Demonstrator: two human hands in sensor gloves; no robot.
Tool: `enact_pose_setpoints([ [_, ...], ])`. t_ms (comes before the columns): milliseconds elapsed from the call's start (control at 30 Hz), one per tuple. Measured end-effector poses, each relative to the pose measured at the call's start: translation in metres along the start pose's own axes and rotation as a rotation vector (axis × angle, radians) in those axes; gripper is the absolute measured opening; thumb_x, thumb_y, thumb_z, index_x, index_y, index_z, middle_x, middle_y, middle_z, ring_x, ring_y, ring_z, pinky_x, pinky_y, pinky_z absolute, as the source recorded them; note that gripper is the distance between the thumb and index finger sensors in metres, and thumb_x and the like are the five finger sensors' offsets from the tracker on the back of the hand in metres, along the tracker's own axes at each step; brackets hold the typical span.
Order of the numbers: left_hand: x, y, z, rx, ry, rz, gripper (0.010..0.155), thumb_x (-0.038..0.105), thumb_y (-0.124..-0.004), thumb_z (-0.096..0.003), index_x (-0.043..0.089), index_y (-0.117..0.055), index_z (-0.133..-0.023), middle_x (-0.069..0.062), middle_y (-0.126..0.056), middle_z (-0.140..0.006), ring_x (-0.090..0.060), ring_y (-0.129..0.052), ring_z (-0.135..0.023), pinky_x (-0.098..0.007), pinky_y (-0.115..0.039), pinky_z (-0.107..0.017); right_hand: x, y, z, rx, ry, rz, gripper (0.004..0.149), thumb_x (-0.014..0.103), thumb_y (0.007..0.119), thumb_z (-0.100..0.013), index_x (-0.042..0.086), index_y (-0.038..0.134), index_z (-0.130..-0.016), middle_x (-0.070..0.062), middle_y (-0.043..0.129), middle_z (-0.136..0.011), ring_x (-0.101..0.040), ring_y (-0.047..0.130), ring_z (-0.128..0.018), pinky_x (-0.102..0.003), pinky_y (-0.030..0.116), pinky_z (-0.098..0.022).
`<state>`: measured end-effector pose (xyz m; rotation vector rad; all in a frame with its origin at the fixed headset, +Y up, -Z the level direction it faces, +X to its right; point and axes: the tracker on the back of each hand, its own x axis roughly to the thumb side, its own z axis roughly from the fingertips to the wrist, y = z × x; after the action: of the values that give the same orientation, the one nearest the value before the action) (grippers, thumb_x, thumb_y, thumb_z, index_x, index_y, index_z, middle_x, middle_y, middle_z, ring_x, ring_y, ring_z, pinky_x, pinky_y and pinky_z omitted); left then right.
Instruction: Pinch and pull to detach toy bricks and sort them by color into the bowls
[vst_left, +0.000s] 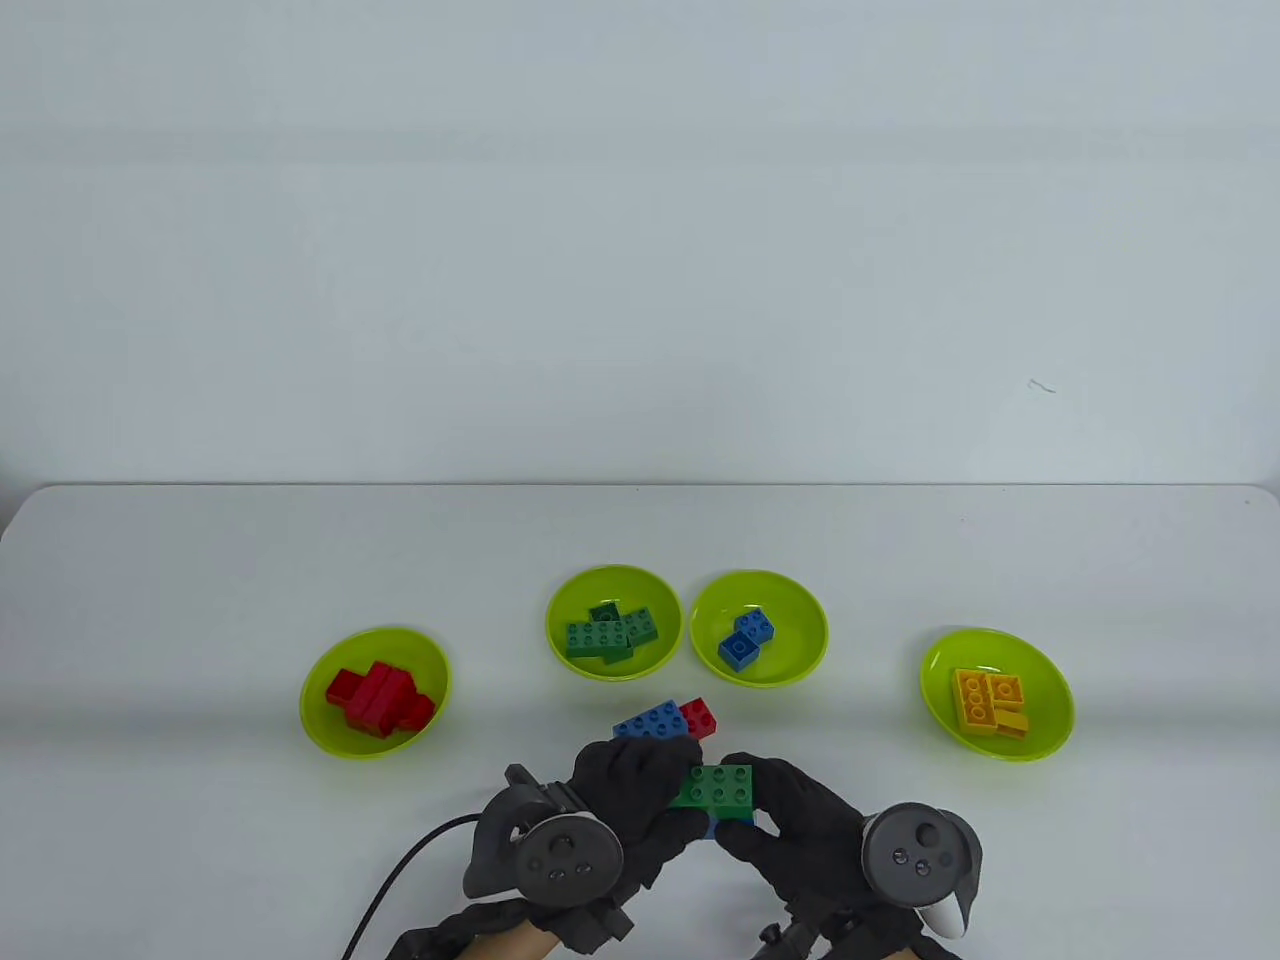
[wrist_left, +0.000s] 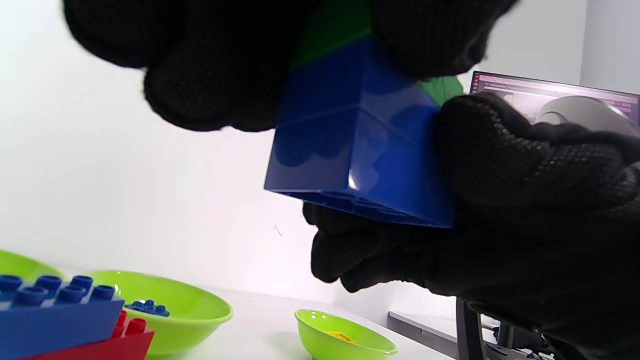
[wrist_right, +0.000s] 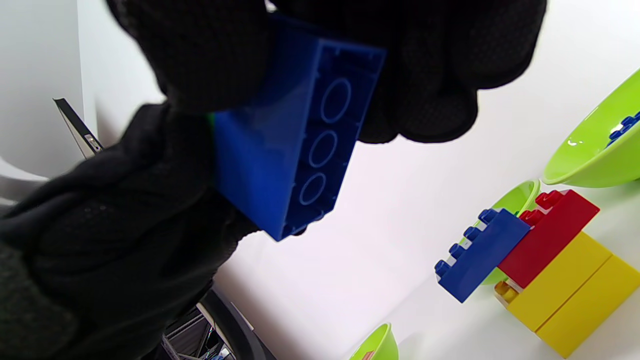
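1. Black knit fingers (wrist_left: 210, 75) of the left hand (vst_left: 625, 790) are curling round the left end of a green brick (vst_left: 716, 785) joined on top of a blue brick (wrist_left: 350, 145), gripping the pair above the bench (vst_left: 200, 560).
2. The right hand (vst_left: 800, 815) is pinching the same joined pair from its right end, thumb and fingers closing on the bricks; in the right wrist view the blue brick's hollow underside (wrist_right: 320, 145) is showing between the gloves.
3. Both hands are meeting near the front edge of the bench, each carrying a grey tracker on its back, the left tracker (vst_left: 555, 850) trailing a dark cable (vst_left: 400, 870).
4. Just beyond the fingers a small stack (vst_left: 665, 720) is standing on the bench: a blue brick and a red brick on top, with yellow bricks (wrist_right: 565, 290) under them as the right wrist view is showing.
5. Farther back four lime-green bowls are sitting in a loose row:
   - the red bowl (vst_left: 330, 740), far left, is holding red bricks;
   - the green bowl (vst_left: 560, 600), left of centre, is holding green bricks;
   - the blue bowl (vst_left: 800, 620), just beside it, is holding two blue bricks;
   - the yellow bowl (vst_left: 1050, 720), far right, is holding yellow bricks.
6. A screen (wrist_left: 555, 95) is glowing behind the hands in the left wrist view.
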<state>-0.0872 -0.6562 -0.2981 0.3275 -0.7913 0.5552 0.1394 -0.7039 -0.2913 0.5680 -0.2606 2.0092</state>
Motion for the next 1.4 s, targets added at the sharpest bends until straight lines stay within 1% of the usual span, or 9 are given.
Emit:
enact_pose_setpoints([
  [100, -0.008, 0.001, -0.002, -0.055, 0.071, 0.182, 0.064, 0.038, -0.075, -0.0453, -0.006, -0.075, -0.092, -0.031, -0.088, -0.077, -0.043, -0.091, -0.064, -0.059, -0.070, -0.054, 0.001, 0.000, 0.000, 0.009, -0.021, 0.019, 0.061, 0.037, 0.078, -0.043, 0.003, 0.074, -0.093, -0.022, 0.085, -0.086, -0.041, 0.089, -0.073, -0.056, 0.068, -0.063],
  [200, -0.012, 0.002, -0.004, -0.084, 0.089, 0.220, 0.064, 0.038, -0.076, -0.0451, -0.006, -0.075, -0.092, -0.032, -0.088, -0.077, -0.043, -0.091, -0.064, -0.060, -0.070, -0.054, 0.000, 0.001, 0.000, 0.011, -0.014, 0.011, 0.061, 0.038, 0.078, -0.044, 0.003, 0.074, -0.094, -0.021, 0.086, -0.085, -0.040, 0.090, -0.073, -0.055, 0.068, -0.063],
  [433, 0.002, 0.003, 0.000, 0.000, -0.010, -0.046, 0.065, 0.041, -0.074, -0.0448, -0.004, -0.076, -0.093, -0.030, -0.089, -0.078, -0.041, -0.093, -0.065, -0.058, -0.072, -0.055, -0.001, 0.002, 0.000, 0.000, 0.024, -0.030, 0.061, 0.037, 0.078, -0.043, 0.003, 0.073, -0.093, -0.022, 0.085, -0.085, -0.041, 0.089, -0.072, -0.056, 0.068, -0.062],
  [667, -0.007, 0.004, -0.006, -0.111, 0.088, 0.176, 0.064, 0.037, -0.077, -0.0453, -0.006, -0.076, -0.092, -0.032, -0.088, -0.077, -0.044, -0.092, -0.064, -0.060, -0.070, -0.054, -0.002, 0.000, 0.001, 0.011, -0.018, -0.006, 0.061, 0.037, 0.079, -0.043, 0.002, 0.075, -0.093, -0.022, 0.086, -0.085, -0.041, 0.090, -0.072, -0.056, 0.069, -0.063],
  [933, 0.006, 0.006, -0.003, -0.033, -0.012, -0.068, 0.065, 0.040, -0.076, -0.0444, -0.004, -0.077, -0.092, -0.029, -0.090, -0.078, -0.041, -0.094, -0.065, -0.058, -0.072, -0.055, -0.001, 0.000, 0.000, 0.000, 0.001, -0.014, 0.061, 0.037, 0.079, -0.043, 0.003, 0.074, -0.093, -0.022, 0.086, -0.084, -0.041, 0.091, -0.071, -0.056, 0.069, -0.062],
  [1167, -0.011, 0.011, -0.008, -0.152, 0.099, 0.176, 0.064, 0.040, -0.075, -0.0454, -0.005, -0.079, -0.090, -0.030, -0.093, -0.074, -0.041, -0.096, -0.061, -0.058, -0.074, -0.053, 0.002, 0.000, 0.001, 0.026, -0.062, 0.027, 0.061, 0.034, 0.081, -0.040, 0.004, 0.076, -0.093, -0.022, 0.087, -0.086, -0.042, 0.090, -0.074, -0.056, 0.069, -0.063],
  [1200, -0.018, 0.008, -0.007, -0.199, 0.109, 0.271, 0.064, 0.040, -0.074, -0.0468, -0.006, -0.077, -0.091, -0.030, -0.091, -0.075, -0.041, -0.095, -0.062, -0.058, -0.073, -0.053, 0.004, -0.001, 0.000, 0.040, -0.078, 0.064, 0.061, 0.036, 0.081, -0.040, 0.005, 0.075, -0.093, -0.020, 0.087, -0.086, -0.041, 0.091, -0.074, -0.055, 0.069, -0.063],
  [1267, -0.024, 0.007, -0.004, -0.162, 0.141, 0.362, 0.064, 0.037, -0.077, -0.0456, -0.007, -0.078, -0.091, -0.033, -0.090, -0.076, -0.044, -0.093, -0.063, -0.060, -0.071, -0.053, 0.006, 0.001, 0.000, 0.030, -0.066, 0.085, 0.061, 0.037, 0.080, -0.041, 0.005, 0.075, -0.093, -0.020, 0.087, -0.086, -0.040, 0.091, -0.073, -0.055, 0.070, -0.063],
  [1400, -0.028, 0.010, -0.004, -0.163, 0.133, 0.327, 0.064, 0.039, -0.078, -0.0466, -0.003, -0.075, -0.094, -0.030, -0.088, -0.081, -0.043, -0.092, -0.069, -0.058, -0.071, -0.056, 0.003, 0.003, 0.000, 0.016, -0.027, 0.053, 0.061, 0.038, 0.080, -0.043, 0.005, 0.074, -0.094, -0.020, 0.086, -0.087, -0.040, 0.090, -0.074, -0.055, 0.069, -0.063],
])
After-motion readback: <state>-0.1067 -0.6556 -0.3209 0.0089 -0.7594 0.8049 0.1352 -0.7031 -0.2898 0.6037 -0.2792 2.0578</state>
